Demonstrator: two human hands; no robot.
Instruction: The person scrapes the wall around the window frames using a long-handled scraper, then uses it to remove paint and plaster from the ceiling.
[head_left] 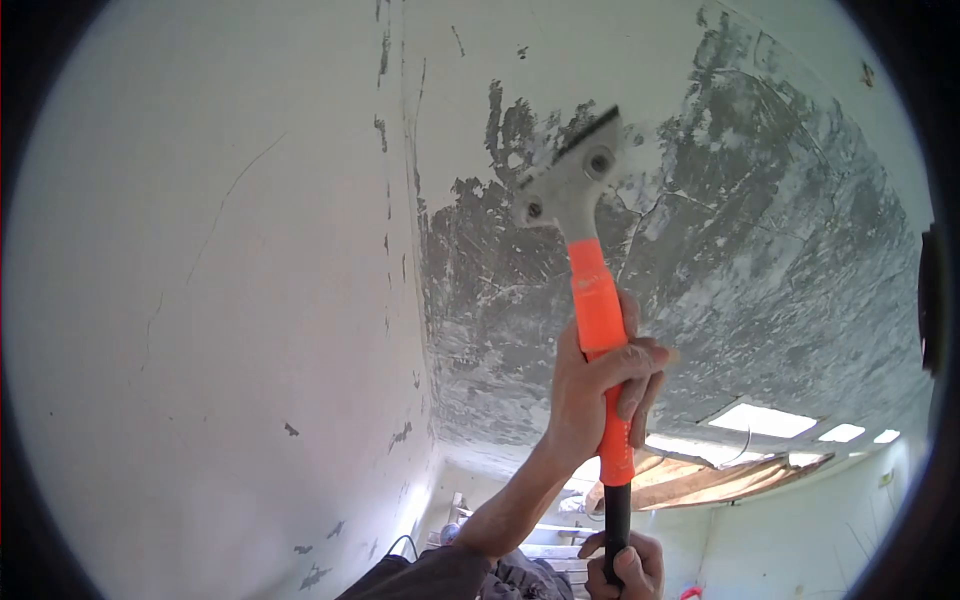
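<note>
A long-handled scraper with a grey metal head, a dark blade edge and an orange handle is raised in both hands. My left hand grips the orange part of the handle, its forearm reaching up from the lower left. Lower down, my right hand is closed around the black end of the shaft and partly cut off by the bottom edge. The scraper's head overlaps the ceiling, near the border between white paint and bare grey patches. Its blade points to the upper left.
At left rises a white wall with a thin crack and small chipped spots. Bright openings and an orange-brown cloth show at lower right. A dark object stands at the right edge. My dark sleeve shows below.
</note>
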